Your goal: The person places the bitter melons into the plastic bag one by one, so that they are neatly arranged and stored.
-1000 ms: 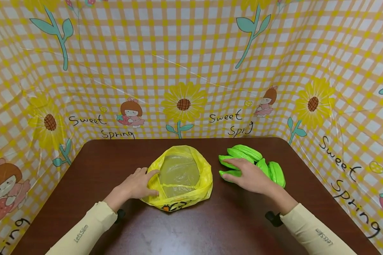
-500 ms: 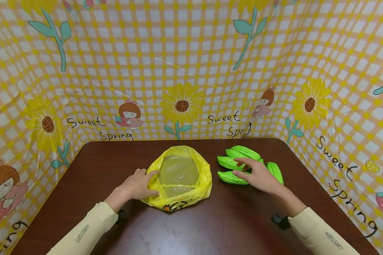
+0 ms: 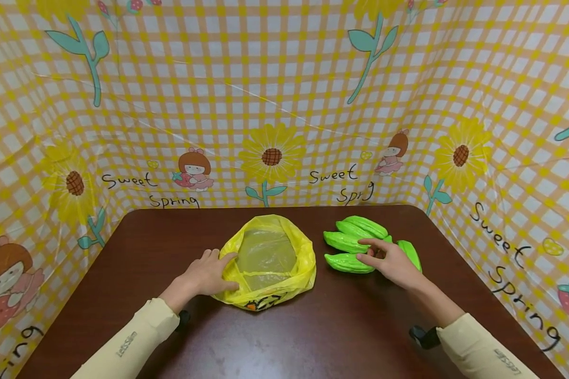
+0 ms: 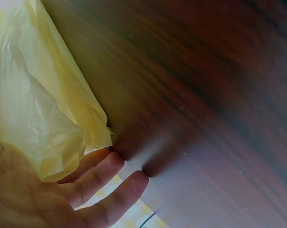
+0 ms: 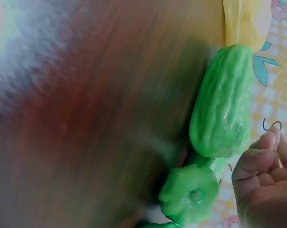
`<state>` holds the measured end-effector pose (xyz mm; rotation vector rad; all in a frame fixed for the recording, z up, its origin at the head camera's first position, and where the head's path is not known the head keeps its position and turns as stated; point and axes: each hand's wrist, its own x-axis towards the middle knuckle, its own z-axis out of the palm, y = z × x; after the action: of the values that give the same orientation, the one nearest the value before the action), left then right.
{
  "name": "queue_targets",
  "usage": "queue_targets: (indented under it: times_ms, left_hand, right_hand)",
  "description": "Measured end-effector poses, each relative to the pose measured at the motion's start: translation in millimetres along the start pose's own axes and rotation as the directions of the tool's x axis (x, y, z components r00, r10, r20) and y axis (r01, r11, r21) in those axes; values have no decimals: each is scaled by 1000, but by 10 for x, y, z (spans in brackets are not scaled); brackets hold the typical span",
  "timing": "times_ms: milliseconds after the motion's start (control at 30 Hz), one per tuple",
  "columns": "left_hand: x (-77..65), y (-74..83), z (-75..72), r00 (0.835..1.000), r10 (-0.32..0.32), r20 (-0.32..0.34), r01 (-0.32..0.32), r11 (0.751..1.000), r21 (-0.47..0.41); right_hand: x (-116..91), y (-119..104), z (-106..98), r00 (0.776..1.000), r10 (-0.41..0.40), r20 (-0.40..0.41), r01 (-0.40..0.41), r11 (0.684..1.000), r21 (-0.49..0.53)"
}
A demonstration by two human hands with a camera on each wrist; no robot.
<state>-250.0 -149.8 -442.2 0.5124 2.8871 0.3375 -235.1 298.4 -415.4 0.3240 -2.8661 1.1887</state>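
Observation:
A yellow plastic bag [image 3: 305, 263] stands on the table with its mouth spread upward. My left hand [image 3: 206, 273] rests at its left rim, thumb and index finger apart over the edge. In the left wrist view, other fingers [image 4: 117, 197] lie outside the bag with their tips at the tabletop. Several bright green, bumpy gourds resembling bitter melons [image 3: 347, 263] lie to the right of the bag. Over their right part is my right hand [image 3: 395, 266], thumb and index finger apart, holding nothing. It hides some of the gourds; in the right wrist view it appears beside a gourd [image 5: 222, 104].
The dark brown table [image 3: 156, 231] has rounded back corners. A checked, flower-printed cloth [image 3: 284, 89] rises behind it and along both sides. Bare tabletop lies in front of the bag.
My right hand has drawn back to the right over the gourds, uncovering more of the near ones. My left hand and the bag are nearly unmoved.

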Motion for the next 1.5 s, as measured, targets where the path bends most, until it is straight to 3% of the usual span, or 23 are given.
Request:
queue_targets:
  times_ms: [200,467,1500]
  left_hand:
    - [-1,-4,44,1000,-9,-3,9,1000,20]
    - [1,4,3,1000,1,-3,0,999,36]
    - [13,-4,-1,1000,12,-10,-12,999,47]
  right_hand:
    - [-33,92,46,994,102,31,-104,990,96]
    - [-67,140,71,975,203,96,-220,947,232]
    - [-88,228,174,940,312,136,-340,876,344]
